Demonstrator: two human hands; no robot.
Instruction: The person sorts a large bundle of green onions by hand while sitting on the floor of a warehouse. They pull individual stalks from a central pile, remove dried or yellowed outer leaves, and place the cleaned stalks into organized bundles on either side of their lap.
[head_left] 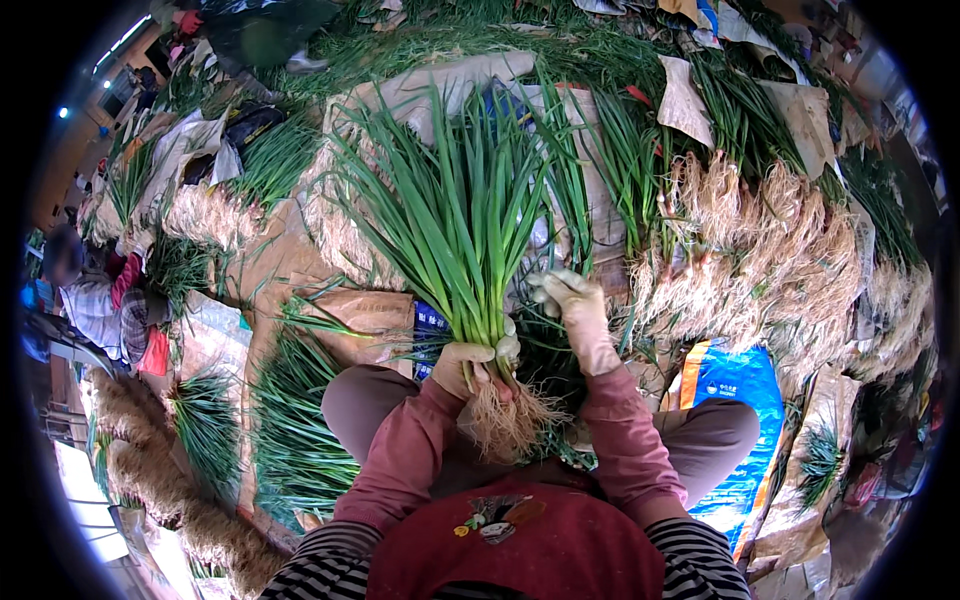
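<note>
A: Nearest my lens, a dark red apron [520, 550] bearing a small cartoon motif occupies the lower edge; striped sleeves [705, 555] flank it, each continuing into a pink cuff.

B: Where do you place the bunch?

A: Centrally, in front of the apron and between the bent knees [362, 405]. The bunch of green onions [455, 240] stands with its leaves fanned away from the wearer; its pale roots [505, 415] spread toward the apron.

B: And the left grip?

A: From my remote station I see the left grip [465, 368], gloved, clamped on the lower stems just above the roots.

B: The right?

A: The right grip [578, 308], in a pale glove, is raised just beside the bunch, on its right. Its fingers are loosely bent; whether the tips meet, or pinch anything, I cannot tell.

B: Describe the surroundings.

A: To the left of the knees I note a heap of green leaves [300, 430]; to the right, a blue sack [735, 400] with an orange edge. Beyond that sack, further bunches [760, 250] lie in a thick row, roots toward the wearer. A brown sheet [275, 260] extends at left, and past it, near the rim of my view, a co-worker [100, 315] in a checked garment sits low.
</note>
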